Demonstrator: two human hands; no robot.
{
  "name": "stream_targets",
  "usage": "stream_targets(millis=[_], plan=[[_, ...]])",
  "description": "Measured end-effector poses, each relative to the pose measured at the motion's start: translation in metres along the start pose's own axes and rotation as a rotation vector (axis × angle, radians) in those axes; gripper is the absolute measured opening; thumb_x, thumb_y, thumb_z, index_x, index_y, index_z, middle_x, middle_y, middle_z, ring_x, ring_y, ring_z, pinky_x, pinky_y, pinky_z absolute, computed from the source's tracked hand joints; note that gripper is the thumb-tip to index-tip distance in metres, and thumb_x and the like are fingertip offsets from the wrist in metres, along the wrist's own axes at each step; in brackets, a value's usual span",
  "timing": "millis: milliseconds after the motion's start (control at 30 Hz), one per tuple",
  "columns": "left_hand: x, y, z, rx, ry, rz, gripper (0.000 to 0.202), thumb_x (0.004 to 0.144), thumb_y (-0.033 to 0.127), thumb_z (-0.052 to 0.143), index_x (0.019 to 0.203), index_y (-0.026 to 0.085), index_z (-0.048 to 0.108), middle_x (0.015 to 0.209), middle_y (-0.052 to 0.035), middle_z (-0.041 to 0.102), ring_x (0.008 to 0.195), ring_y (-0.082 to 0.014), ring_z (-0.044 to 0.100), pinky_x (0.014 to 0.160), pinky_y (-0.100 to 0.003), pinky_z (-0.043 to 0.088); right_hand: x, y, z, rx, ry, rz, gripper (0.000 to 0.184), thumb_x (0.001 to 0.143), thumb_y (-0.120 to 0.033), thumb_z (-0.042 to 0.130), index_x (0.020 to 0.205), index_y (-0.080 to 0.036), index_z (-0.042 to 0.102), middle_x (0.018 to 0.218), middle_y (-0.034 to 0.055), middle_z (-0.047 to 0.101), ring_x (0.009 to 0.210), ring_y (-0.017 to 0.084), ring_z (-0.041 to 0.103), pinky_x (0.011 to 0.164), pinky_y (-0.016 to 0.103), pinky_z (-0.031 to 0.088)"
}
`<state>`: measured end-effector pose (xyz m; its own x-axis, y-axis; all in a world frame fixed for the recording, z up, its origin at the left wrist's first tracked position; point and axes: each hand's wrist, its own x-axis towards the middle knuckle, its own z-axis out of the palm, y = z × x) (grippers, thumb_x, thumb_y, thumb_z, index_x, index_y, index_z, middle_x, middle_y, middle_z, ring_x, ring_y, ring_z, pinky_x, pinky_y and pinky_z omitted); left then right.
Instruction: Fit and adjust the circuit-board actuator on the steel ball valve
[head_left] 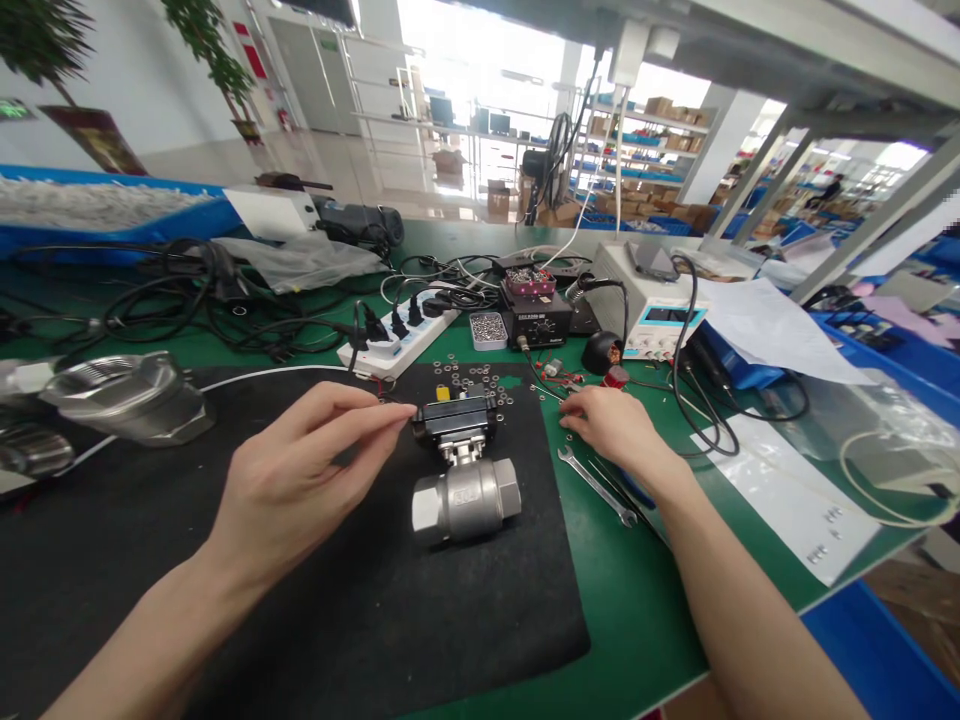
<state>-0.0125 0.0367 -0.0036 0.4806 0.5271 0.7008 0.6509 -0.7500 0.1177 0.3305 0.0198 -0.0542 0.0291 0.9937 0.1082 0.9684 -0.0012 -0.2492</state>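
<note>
A steel ball valve (465, 497) with a black actuator block (454, 418) on top stands on a black mat (337, 600). My left hand (307, 470) pinches something small at the block's left end; I cannot make out what. My right hand (611, 425) rests palm down on the green table beside the mat's right edge, fingers curled over small nuts and washers (480, 380) scattered there. A wrench (596, 485) lies just below that hand.
A white power strip (397, 340), tangled black cables (187, 300), a soldering station (536, 320), a bench power supply (652, 310) and a tray of screws (487, 330) stand behind the mat. Large steel fittings (127, 395) sit at left. Paper sheets (787, 490) lie at right.
</note>
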Motion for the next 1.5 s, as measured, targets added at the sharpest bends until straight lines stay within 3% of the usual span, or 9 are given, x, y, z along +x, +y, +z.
stream_targets(millis=[133,367,600,733,800,933,1167,1333,1500], plan=[[-0.002,0.000,0.001,-0.011,-0.009,0.012,0.026,0.089,0.018,0.071,0.113,0.027,0.075,0.106,0.0000,0.068,0.091,-0.0076,0.065,0.077,-0.019,0.052,0.000,-0.003,-0.002,-0.019,-0.034,0.023,0.019,0.091,-0.026,0.064,0.098,-0.024,0.081,0.100,0.0093,0.079,0.092,0.029,0.073,0.073,0.033,0.045],[-0.002,0.001,-0.001,-0.019,0.006,-0.003,0.024,0.091,0.018,0.068,0.114,0.024,0.076,0.105,-0.0015,0.067,0.091,-0.0065,0.063,0.079,-0.018,0.051,-0.008,-0.003,-0.011,0.050,-0.146,-0.036,0.011,0.081,-0.021,0.071,0.085,-0.026,0.080,0.085,0.0038,0.077,0.077,0.022,0.070,0.063,0.030,0.038],[0.001,0.008,-0.005,-0.093,-0.022,-0.055,0.020,0.094,0.020,0.065,0.110,0.021,0.077,0.101,-0.0034,0.067,0.088,-0.0068,0.062,0.075,-0.018,0.050,-0.008,-0.014,-0.010,0.160,-0.060,-0.028,0.009,0.081,-0.024,0.071,0.086,-0.023,0.078,0.077,0.0035,0.072,0.069,0.019,0.063,0.061,0.029,0.036],[0.000,0.022,-0.001,-0.255,-0.125,-0.046,0.023,0.093,0.024,0.069,0.115,0.023,0.074,0.108,-0.0026,0.067,0.082,-0.0035,0.062,0.070,-0.014,0.051,-0.020,-0.053,-0.012,0.823,0.027,-0.090,0.026,0.090,-0.044,0.071,0.102,-0.020,0.075,0.084,0.0032,0.073,0.070,0.016,0.061,0.062,0.027,0.042],[-0.003,0.029,0.003,-0.342,-0.188,-0.010,0.027,0.092,0.026,0.071,0.118,0.023,0.071,0.113,-0.0029,0.067,0.079,-0.0024,0.062,0.072,-0.014,0.053,-0.029,-0.077,-0.009,1.154,0.008,-0.139,0.026,0.087,-0.042,0.077,0.099,-0.020,0.075,0.092,0.0043,0.074,0.077,0.016,0.063,0.068,0.028,0.048],[-0.008,0.038,0.008,-0.437,-0.186,-0.002,0.013,0.094,0.021,0.066,0.107,0.019,0.070,0.101,-0.0030,0.071,0.087,-0.0062,0.066,0.079,-0.017,0.054,-0.043,-0.109,0.000,1.334,-0.070,-0.158,0.023,0.085,-0.038,0.081,0.096,-0.019,0.077,0.094,0.0044,0.076,0.082,0.017,0.067,0.075,0.029,0.052],[-0.007,0.034,0.005,-0.433,-0.200,0.004,0.016,0.097,0.019,0.062,0.110,0.020,0.070,0.105,-0.0018,0.073,0.096,-0.0065,0.068,0.087,-0.018,0.053,-0.040,-0.105,0.003,1.339,-0.072,-0.217,0.020,0.086,-0.038,0.082,0.094,-0.020,0.077,0.094,0.0033,0.076,0.085,0.018,0.068,0.078,0.030,0.053],[-0.004,0.021,-0.001,-0.293,-0.362,-0.049,0.020,0.101,0.030,0.056,0.110,0.021,0.071,0.107,-0.0030,0.071,0.095,-0.0097,0.067,0.084,-0.021,0.052,-0.036,-0.100,0.007,1.091,0.032,-0.189,0.018,0.089,-0.038,0.078,0.092,-0.020,0.075,0.087,0.0016,0.073,0.076,0.016,0.059,0.068,0.029,0.044],[-0.009,0.011,0.002,-0.185,-0.523,-0.080,0.025,0.103,0.034,0.050,0.109,0.025,0.073,0.108,-0.0005,0.071,0.095,-0.0102,0.068,0.084,-0.020,0.052,-0.033,-0.104,0.013,0.994,-0.016,-0.125,0.014,0.088,-0.035,0.076,0.090,-0.021,0.076,0.084,-0.0009,0.072,0.071,0.015,0.053,0.064,0.029,0.038]])
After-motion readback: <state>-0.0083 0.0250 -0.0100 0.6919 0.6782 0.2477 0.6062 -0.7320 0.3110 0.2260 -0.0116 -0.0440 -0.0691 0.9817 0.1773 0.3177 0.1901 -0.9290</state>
